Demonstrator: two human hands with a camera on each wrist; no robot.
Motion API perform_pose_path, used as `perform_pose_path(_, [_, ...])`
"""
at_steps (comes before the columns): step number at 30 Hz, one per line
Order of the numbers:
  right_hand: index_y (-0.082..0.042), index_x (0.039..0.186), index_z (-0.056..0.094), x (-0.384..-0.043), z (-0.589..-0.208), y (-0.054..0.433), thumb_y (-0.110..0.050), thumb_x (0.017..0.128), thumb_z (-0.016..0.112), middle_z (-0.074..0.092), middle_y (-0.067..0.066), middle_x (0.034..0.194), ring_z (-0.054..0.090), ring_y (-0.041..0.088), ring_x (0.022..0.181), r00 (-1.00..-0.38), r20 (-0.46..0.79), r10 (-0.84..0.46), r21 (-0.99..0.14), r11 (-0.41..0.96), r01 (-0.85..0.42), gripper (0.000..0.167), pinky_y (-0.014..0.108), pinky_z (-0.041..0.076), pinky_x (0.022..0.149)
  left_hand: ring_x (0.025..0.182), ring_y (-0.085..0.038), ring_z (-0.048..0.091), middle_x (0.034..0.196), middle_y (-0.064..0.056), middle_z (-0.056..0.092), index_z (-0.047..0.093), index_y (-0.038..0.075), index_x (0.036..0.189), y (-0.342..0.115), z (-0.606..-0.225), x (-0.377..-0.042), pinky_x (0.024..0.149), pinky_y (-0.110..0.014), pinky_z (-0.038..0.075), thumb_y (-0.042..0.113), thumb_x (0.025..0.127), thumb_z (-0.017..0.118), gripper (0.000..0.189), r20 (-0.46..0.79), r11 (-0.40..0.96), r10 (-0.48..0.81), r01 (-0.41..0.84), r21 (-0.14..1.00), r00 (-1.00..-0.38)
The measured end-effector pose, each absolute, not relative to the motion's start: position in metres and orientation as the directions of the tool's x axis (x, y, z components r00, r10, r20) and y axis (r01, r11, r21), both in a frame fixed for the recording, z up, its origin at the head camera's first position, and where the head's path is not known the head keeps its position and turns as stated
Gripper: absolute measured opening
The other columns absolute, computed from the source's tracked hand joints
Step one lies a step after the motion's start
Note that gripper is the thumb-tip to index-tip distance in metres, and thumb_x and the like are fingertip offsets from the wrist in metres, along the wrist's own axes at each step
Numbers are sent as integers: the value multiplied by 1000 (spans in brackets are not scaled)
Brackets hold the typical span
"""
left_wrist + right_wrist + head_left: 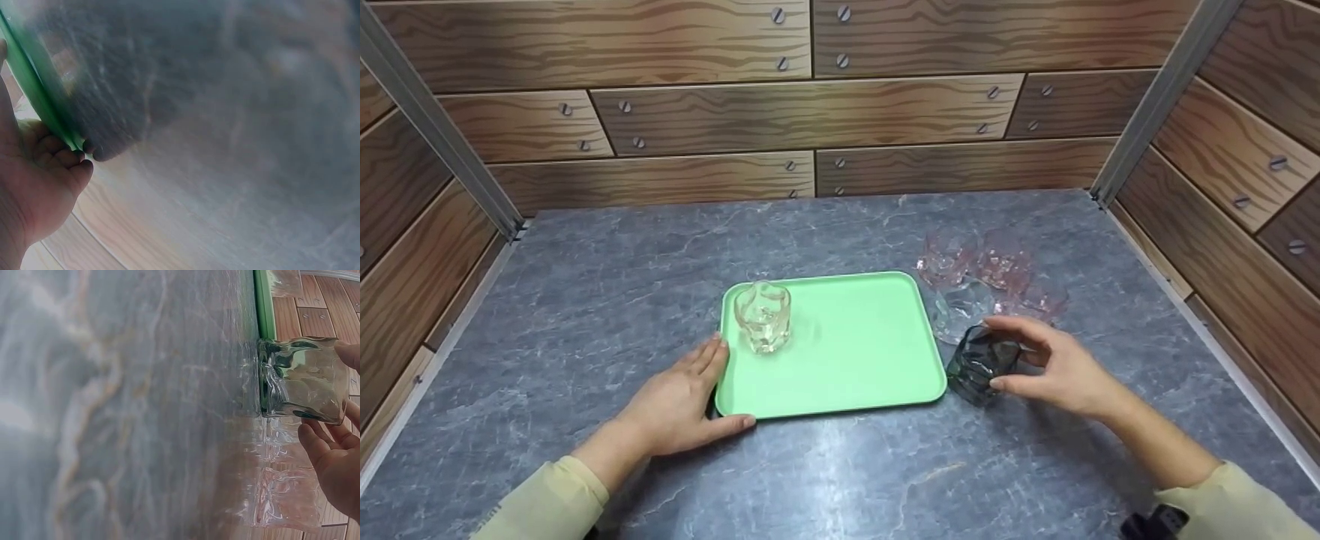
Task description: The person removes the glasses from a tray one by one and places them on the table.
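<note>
A light green tray (840,375) lies on the table with a clear, faintly yellow glass (763,319) upright near its left edge. My left hand (679,401) touches the tray's left side, fingers along the edge and thumb at the near corner. Beside the tray's right edge, my right hand (1057,367) holds a dark grey glass (981,367) between thumb and fingers near the rim. The right wrist view shows that dark glass (304,379) upright, its base at the table surface. Just behind it stands a clear glass (960,307).
Several pink glasses (1005,259) are grouped with the clear one to the right of the tray. The grey marbled table (607,300) is enclosed by wood-patterned walls (697,116) at the back and sides.
</note>
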State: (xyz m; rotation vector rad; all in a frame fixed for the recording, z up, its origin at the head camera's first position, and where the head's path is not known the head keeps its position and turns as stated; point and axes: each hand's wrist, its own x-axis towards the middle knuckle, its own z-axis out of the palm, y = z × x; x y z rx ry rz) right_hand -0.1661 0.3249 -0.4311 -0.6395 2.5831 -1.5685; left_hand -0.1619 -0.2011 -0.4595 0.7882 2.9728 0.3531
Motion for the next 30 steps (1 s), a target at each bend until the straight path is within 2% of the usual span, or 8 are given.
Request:
perform_pose_path(4, [1,149,56,-167,-429,325,3,78,90,56,24,148,64,38,126,-903,188,-387,-860,379,-341,79,29,52,106,150,-49,37,165,-33,32,31,-12,161,-201,-460,-161,120,-58,40,84,93,52,119,30,839,500,493,232,-866])
perform_pose_path(11, [4,148,56,-168,-413,325,6,78,90,59,27,144,63,18,130,-881,264,-393,-829,375,-416,78,24,47,110,149,-50,39,164,-33,33,32,-12,160,-202,-461,-160,119,-58,41,84,93,51,119,40,836,502,497,232,-864])
perform_pose_path(19, [2,149,56,-180,-372,297,6,77,91,62,16,144,60,23,135,-850,336,-406,-795,361,-487,80,27,45,115,149,-50,38,164,-33,33,31,-12,160,-202,-461,-161,119,-58,41,83,93,52,118,33,836,502,495,235,-864])
perform_pose_path(25, [-3,150,57,-197,-350,250,-1,79,93,62,11,145,58,30,136,-811,353,-466,-777,336,-532,79,33,44,118,150,-49,37,165,-33,32,31,-11,161,-201,-461,-162,120,-58,40,84,93,51,118,22,838,504,494,233,-864])
perform_pose_path(30, [-4,152,56,-213,-340,201,-6,81,93,61,9,147,57,28,138,-794,331,-509,-802,292,-521,80,33,43,119,151,-48,37,165,-32,32,30,-11,161,-202,-461,-163,120,-58,39,84,93,51,118,19,840,501,491,231,-865])
